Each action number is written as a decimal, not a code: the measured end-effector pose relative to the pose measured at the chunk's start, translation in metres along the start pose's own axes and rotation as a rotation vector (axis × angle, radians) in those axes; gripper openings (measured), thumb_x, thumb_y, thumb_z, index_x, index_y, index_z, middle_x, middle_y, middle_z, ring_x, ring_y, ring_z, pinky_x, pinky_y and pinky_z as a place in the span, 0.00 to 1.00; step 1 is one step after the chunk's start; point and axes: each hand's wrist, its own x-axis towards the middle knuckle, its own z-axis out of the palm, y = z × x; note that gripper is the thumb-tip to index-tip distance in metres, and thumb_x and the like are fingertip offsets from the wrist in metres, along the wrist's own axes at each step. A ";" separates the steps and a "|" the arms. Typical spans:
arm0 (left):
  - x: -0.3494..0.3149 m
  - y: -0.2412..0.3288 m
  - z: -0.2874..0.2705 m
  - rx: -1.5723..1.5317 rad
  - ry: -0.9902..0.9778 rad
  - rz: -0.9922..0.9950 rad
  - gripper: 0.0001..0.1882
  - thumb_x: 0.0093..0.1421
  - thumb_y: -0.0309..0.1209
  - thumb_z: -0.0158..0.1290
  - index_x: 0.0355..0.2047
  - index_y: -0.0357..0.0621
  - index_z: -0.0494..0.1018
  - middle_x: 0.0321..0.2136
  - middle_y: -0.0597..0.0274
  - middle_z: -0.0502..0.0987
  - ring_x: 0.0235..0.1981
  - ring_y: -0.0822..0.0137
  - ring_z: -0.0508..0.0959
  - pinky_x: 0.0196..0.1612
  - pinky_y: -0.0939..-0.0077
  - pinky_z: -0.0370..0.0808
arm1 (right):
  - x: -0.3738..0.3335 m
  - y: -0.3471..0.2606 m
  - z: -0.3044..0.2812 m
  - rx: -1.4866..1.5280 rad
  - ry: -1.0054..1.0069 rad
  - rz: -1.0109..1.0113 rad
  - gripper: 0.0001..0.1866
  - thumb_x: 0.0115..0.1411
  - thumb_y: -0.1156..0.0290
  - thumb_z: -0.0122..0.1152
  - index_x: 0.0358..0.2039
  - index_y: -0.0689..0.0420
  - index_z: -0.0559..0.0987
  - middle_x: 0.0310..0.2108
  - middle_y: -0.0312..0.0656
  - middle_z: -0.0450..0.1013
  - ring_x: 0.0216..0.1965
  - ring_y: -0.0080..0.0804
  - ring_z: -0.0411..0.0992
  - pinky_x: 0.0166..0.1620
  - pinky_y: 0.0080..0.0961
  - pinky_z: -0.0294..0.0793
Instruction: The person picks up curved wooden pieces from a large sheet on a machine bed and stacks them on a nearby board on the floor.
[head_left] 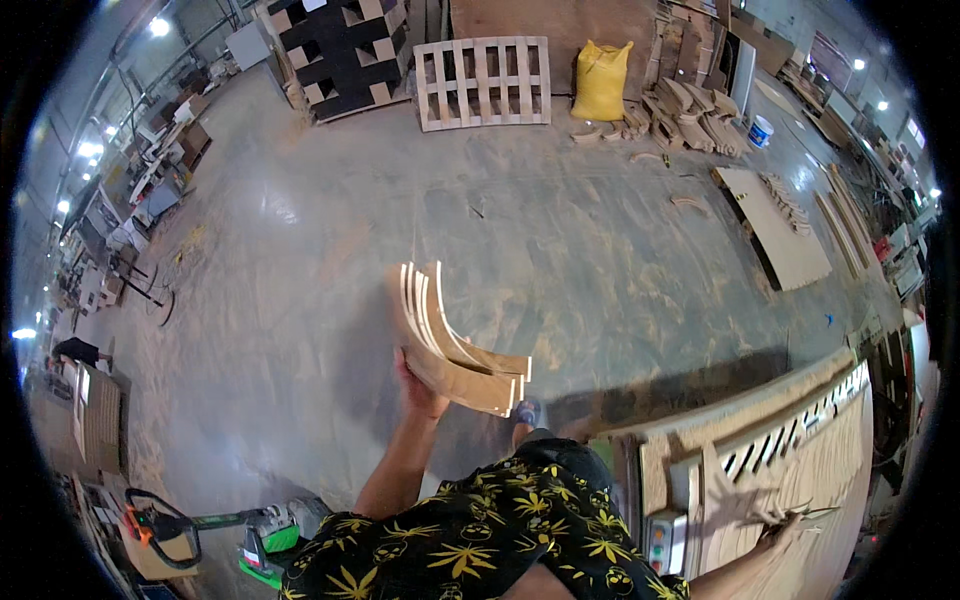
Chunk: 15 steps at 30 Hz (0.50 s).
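A small stack of curved wooden pieces [465,384], pale along their cut edges, is gripped in my left hand [420,392]. The pieces are held out over the floor, nested together, with one curving slightly apart from the others. My fingers wrap round the outer side of the bend and are partly hidden by the wood. At the lower right, my right hand [785,527] is over a wooden machine table [840,480] with a row of dark slots. A thin pale strip shows beside that hand; its fingers are too dark and small to make out.
A control box with buttons [664,540] sits at the table's near corner. A green-and-black power tool [270,540] lies at lower left. Farther off are a pallet [483,84], a yellow sack [602,80], piled curved wood offcuts [695,115], a bucket [760,131] and a board [770,230].
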 end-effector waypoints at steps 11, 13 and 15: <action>0.241 0.055 0.025 0.138 0.035 0.187 0.39 0.64 0.64 0.43 0.65 0.51 0.61 0.61 0.59 0.70 0.60 0.51 0.71 0.64 0.49 0.67 | 0.102 -0.017 0.510 0.525 -0.486 0.052 0.25 0.62 0.43 0.60 0.45 0.52 0.75 0.35 0.38 0.75 0.30 0.33 0.71 0.30 0.33 0.73; 0.280 0.077 0.011 0.104 -0.027 0.206 0.38 0.66 0.61 0.43 0.66 0.50 0.61 0.62 0.59 0.69 0.61 0.55 0.70 0.65 0.51 0.65 | 0.079 -0.006 0.600 0.539 -0.545 0.081 0.21 0.63 0.45 0.60 0.39 0.52 0.74 0.31 0.37 0.74 0.26 0.30 0.69 0.28 0.31 0.73; 0.313 0.091 0.020 0.130 0.040 0.242 0.38 0.66 0.61 0.42 0.66 0.50 0.61 0.62 0.59 0.69 0.61 0.55 0.70 0.65 0.51 0.65 | 0.010 0.003 0.675 0.565 -0.464 0.126 0.22 0.64 0.43 0.57 0.36 0.51 0.73 0.28 0.37 0.73 0.22 0.30 0.68 0.25 0.30 0.72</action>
